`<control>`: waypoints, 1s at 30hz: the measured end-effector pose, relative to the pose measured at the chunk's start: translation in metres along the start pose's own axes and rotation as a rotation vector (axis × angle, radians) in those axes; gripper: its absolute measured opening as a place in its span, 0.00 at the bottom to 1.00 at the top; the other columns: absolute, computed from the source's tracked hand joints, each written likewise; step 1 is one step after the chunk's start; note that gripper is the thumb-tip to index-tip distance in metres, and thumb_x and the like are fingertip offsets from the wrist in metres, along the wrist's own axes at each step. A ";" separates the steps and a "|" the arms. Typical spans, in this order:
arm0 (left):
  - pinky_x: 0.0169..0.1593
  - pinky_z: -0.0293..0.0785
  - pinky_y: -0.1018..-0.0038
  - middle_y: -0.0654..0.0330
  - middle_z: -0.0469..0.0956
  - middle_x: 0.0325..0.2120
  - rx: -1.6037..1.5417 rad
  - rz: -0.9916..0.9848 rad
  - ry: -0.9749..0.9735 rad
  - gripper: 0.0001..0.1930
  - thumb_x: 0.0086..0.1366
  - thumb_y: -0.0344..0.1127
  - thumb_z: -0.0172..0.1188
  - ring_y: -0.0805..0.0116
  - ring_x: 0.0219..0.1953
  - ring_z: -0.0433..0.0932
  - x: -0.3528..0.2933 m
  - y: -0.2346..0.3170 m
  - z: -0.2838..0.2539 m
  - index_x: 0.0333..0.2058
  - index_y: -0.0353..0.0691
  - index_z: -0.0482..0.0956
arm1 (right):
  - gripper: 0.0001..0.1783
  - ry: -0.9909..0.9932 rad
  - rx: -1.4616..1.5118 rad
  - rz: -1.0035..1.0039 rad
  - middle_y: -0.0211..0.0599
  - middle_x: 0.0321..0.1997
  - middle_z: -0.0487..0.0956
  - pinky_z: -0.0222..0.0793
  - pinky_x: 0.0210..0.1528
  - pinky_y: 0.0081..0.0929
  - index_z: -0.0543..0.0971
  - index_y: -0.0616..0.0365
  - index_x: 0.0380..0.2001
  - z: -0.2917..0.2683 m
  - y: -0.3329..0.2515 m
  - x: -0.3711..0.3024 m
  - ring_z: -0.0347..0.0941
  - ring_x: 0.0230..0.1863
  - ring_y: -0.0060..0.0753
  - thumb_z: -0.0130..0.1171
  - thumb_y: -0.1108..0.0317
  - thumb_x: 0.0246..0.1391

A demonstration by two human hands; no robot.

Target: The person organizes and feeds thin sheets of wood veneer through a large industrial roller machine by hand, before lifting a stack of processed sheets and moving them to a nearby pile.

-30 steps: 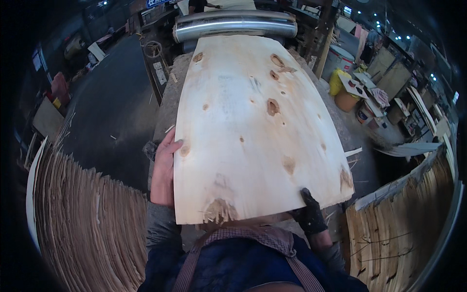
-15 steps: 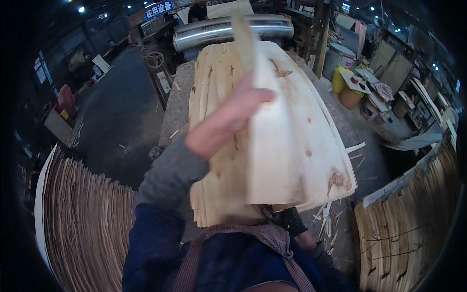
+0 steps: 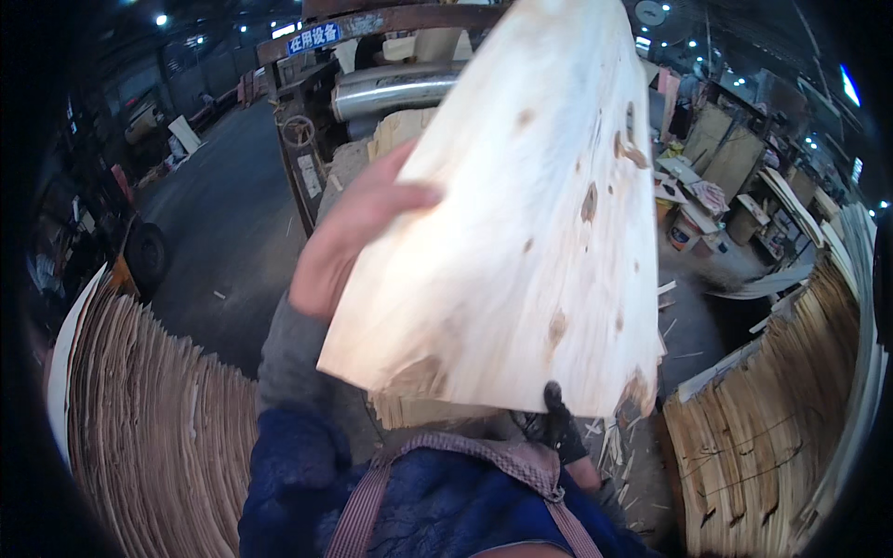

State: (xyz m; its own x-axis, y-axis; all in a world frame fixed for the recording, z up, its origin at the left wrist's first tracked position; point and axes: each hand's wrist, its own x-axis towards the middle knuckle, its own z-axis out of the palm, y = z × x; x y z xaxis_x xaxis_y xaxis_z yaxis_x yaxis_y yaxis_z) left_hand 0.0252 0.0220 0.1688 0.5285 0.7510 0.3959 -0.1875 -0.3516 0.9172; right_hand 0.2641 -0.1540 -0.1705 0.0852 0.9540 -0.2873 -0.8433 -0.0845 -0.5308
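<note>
A large pale wood veneer sheet (image 3: 512,232) with brown knots is raised and tilted in front of me. My left hand (image 3: 358,223) is closed on its left edge, thumb on the upper face and the fingers mostly hidden. At the near edge, my right hand (image 3: 551,430) in a black glove pinches the sheet, its thumb on top. Beneath lies a stack of veneer sheets (image 3: 423,412), largely covered by the raised one. Beyond it runs a shiny metal roller (image 3: 395,96) of a machine, its right part hidden by the sheet.
Tall veneer stacks stand close at my left (image 3: 158,418) and right (image 3: 763,418). Wood scraps (image 3: 614,451) litter the floor by the right stack. A wheel (image 3: 147,251) shows at far left. Buckets (image 3: 686,228) and boards (image 3: 721,139) crowd the right background.
The veneer sheet has come up off the stack and now tilts toward me, hiding much of the roller. My left hand has moved left and holds the sheet's left edge.
</note>
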 end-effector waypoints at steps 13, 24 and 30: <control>0.50 0.66 0.69 0.53 0.72 0.44 -0.354 -0.238 0.321 0.30 0.47 0.22 0.54 0.63 0.46 0.71 -0.094 -0.163 -0.084 0.52 0.33 0.62 | 0.22 -0.042 -0.757 -0.004 0.39 0.45 0.73 0.67 0.46 0.25 0.70 0.61 0.46 0.010 -0.027 -0.018 0.68 0.47 0.28 0.44 0.54 0.58; 0.50 0.67 0.69 0.52 0.71 0.45 -0.397 -0.445 0.537 0.30 0.45 0.21 0.53 0.60 0.45 0.72 -0.143 -0.229 -0.098 0.52 0.33 0.62 | 0.16 -0.723 -2.139 -0.989 0.36 0.44 0.75 0.66 0.49 0.24 0.71 0.58 0.46 0.139 -0.235 0.065 0.71 0.48 0.29 0.46 0.67 0.55; 0.51 0.65 0.70 0.55 0.70 0.46 -0.307 -0.519 0.569 0.32 0.45 0.23 0.56 0.63 0.47 0.70 -0.121 -0.213 -0.089 0.53 0.34 0.61 | 0.38 -0.103 -1.859 -0.573 0.42 0.57 0.65 0.60 0.55 0.29 0.64 0.52 0.54 0.181 -0.237 0.373 0.63 0.55 0.38 0.60 0.49 0.41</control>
State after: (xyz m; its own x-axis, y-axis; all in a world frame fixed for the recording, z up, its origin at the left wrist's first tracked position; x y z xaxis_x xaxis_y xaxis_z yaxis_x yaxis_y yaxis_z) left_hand -0.0724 0.0559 -0.0702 0.1259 0.9727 -0.1947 -0.2967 0.2242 0.9283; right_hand 0.4003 0.2737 -0.0076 0.0169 0.9793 0.2018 0.7961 0.1089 -0.5952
